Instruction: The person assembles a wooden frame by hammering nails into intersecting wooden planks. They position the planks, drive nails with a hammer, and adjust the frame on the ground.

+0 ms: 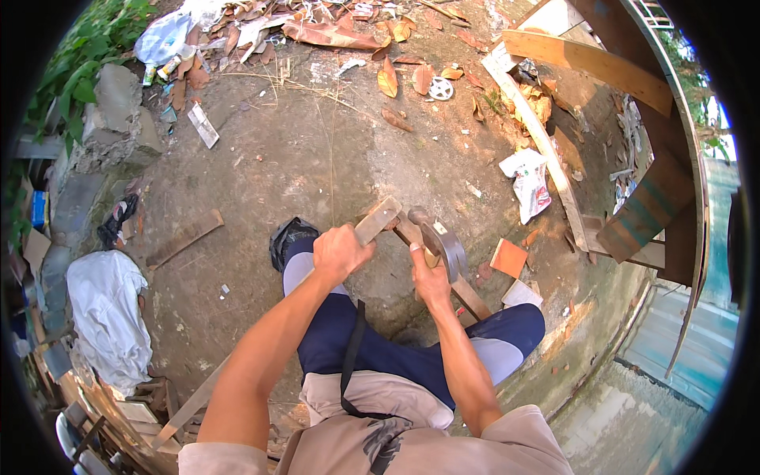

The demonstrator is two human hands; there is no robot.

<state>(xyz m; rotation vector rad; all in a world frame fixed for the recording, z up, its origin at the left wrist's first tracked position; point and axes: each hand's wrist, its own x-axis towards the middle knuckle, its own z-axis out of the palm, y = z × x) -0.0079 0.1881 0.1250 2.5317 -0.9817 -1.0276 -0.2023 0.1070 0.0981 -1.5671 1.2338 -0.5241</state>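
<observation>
Left hand (340, 253) clamps fingers on a pale flat wooden piece (380, 219), right hand (430, 279) on a dark metal-headed hammer (450, 247); misaim could bruise.

Left hand (342, 253) and right hand (430, 279) curled near the hammer (450, 247)
The left clenches left of the hammer, knuckles up; the right wraps its handle, thumb (416, 249) extended. Both forearms (277, 317) slant inward toward it.

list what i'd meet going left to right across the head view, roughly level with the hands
White sack, plank, black bag, left hand, wood piece, right hand, orange tile.
</observation>
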